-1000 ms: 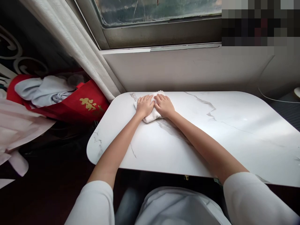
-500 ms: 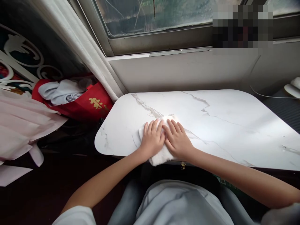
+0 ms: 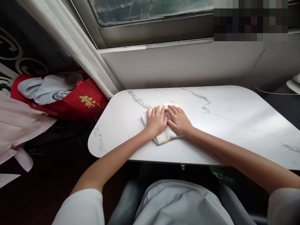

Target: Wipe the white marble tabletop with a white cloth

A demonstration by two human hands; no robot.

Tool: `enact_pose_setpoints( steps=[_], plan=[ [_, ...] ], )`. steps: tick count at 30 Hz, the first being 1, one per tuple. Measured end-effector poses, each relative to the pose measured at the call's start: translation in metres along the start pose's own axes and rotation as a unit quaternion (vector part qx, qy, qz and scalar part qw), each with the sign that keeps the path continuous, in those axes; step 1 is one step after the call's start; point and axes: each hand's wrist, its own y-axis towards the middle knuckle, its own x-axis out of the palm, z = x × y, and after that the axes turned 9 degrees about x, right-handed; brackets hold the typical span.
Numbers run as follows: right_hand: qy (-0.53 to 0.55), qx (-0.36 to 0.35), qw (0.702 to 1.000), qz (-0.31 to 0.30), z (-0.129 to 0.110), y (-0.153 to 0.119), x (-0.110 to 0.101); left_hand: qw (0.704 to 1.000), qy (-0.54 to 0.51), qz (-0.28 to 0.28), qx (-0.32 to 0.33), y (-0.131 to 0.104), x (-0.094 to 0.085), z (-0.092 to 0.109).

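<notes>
A folded white fluffy cloth (image 3: 163, 138) lies on the white marble-patterned tabletop (image 3: 225, 134), left of its middle. My left hand (image 3: 156, 122) presses down on the cloth's left part, fingers close together and bent over it. Right beside it, my right hand (image 3: 180, 122) grips the cloth's right part in the same way, the thumbs almost touching. Both palms hide much of the cloth. Its near corner and far edge show around the hands.
A red bag (image 3: 72, 104) with grey clothing stands left of the table, near pale pink fabric (image 3: 25, 120). A light curtain (image 3: 77, 50) hangs beside the window (image 3: 154, 12). A small brass latch (image 3: 183, 167) sits under the front edge; a white cable (image 3: 262, 90) runs at the right.
Both hands have pushed the cloth forward, away from my body and toward the window side. Its near corner, which hung at the front edge, now lies on the tabletop.
</notes>
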Motion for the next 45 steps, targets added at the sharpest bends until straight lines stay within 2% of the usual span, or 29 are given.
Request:
enact_pose_setpoints(
  steps=[5, 10, 19, 26, 31, 36, 40, 45],
  plan=[
    [-0.002, 0.009, 1.000, 0.028, 0.024, 0.060, 0.011, 0.999, -0.024, 0.031, -0.003, 0.062, 0.011, -0.028],
    [0.028, 0.015, 0.998, 0.045, 0.044, 0.104, 0.020, 0.998, -0.030, 0.049, -0.017, 0.106, 0.016, -0.046],
    [0.043, 0.036, 0.997, 0.051, 0.068, 0.153, 0.025, 0.997, -0.033, 0.065, -0.031, 0.159, 0.026, -0.063],
    [0.027, 0.079, 0.996, 0.030, 0.078, 0.180, 0.023, 0.997, 0.015, 0.061, -0.049, 0.187, 0.031, -0.069],
    [0.021, 0.082, 0.996, 0.030, 0.078, 0.181, 0.023, 0.997, 0.024, 0.056, -0.044, 0.190, 0.031, -0.069],
    [0.012, 0.070, 0.997, 0.042, 0.075, 0.165, 0.022, 0.997, 0.006, 0.072, -0.030, 0.176, 0.030, -0.064],
    [-0.017, 0.054, 0.997, 0.044, 0.068, 0.135, 0.018, 0.997, -0.014, 0.077, -0.010, 0.150, 0.028, -0.049],
    [-0.052, 0.057, 0.996, 0.054, 0.051, 0.071, 0.009, 0.998, -0.010, 0.058, 0.017, 0.098, 0.021, -0.020]
  ],
)
